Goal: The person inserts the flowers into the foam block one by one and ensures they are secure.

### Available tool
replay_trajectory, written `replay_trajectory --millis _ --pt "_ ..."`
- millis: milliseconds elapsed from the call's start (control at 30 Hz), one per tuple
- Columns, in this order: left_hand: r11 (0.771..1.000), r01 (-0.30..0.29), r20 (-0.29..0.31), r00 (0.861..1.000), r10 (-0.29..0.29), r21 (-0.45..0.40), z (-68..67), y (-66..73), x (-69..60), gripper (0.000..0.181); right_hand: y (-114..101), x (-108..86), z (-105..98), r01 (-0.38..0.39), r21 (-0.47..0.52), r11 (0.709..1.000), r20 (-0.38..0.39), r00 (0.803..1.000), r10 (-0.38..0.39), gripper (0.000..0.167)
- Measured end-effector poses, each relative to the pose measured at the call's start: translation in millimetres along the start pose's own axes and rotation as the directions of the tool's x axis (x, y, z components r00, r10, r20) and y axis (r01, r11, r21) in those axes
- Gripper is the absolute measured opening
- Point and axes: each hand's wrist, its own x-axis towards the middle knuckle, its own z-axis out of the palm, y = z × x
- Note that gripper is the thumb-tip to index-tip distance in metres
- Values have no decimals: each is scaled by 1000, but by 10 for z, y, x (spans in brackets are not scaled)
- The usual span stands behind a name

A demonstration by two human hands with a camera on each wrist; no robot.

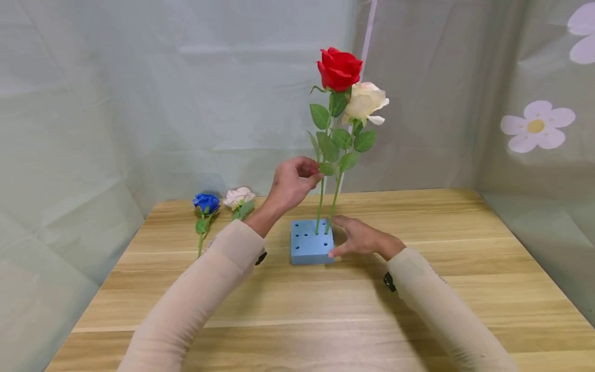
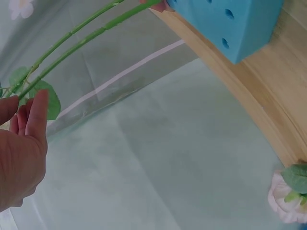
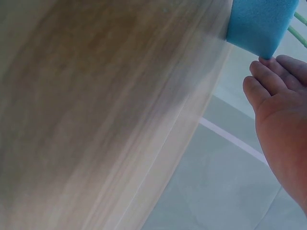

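My left hand (image 1: pixel 294 181) pinches the green stem (image 1: pixel 320 206) of the red rose (image 1: pixel 339 71) between thumb and fingers (image 2: pixel 38 114), just beside its lower leaves. The rose stands upright, bloom above my hand at one o'clock, its stem's foot in a hole of the blue block (image 1: pixel 309 247).

My right hand (image 1: pixel 359 237) is at the block's three o'clock side, gripping it: thumb at the near corner, the other fingers (image 3: pixel 268 79) bunched close together at the far one.

Just beside the red rose's stem, a cream rose (image 1: pixel 364 102) stands in another hole, its bloom at four o'clock from the red one. Other holes show on the block's top.

Farther out at ten o'clock from the block, a blue rose (image 1: pixel 206 202) and a pale pink rose (image 1: pixel 239 198) lie on the wooden table (image 1: pixel 325 310). On the backdrop (image 1: pixel 232 113), toward two o'clock, is a printed flower (image 1: pixel 536 126).
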Motion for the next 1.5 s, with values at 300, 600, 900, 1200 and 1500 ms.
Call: replay_trajectory --millis 300,600,900,1200,1500 --pt "999 34 33 999 -36 39 -161 -144 -145 19 -24 -2 -22 -4 9 1000 -3 1000 4 104" --pt "995 93 37 995 -94 21 -347 -457 -424 20 -7 -16 16 -37 19 999 10 999 37 106" --pt "988 155 47 987 -155 -4 -460 -787 -714 22 -9 -6 31 -14 33 999 3 1000 14 105" --pt "966 255 87 964 -250 -44 -588 -984 -994 25 -56 -14 3 -19 18 1000 4 1000 19 105" --pt "947 319 85 945 -314 -44 -778 -1149 -1204 31 -69 5 4 -36 12 999 19 999 36 105"
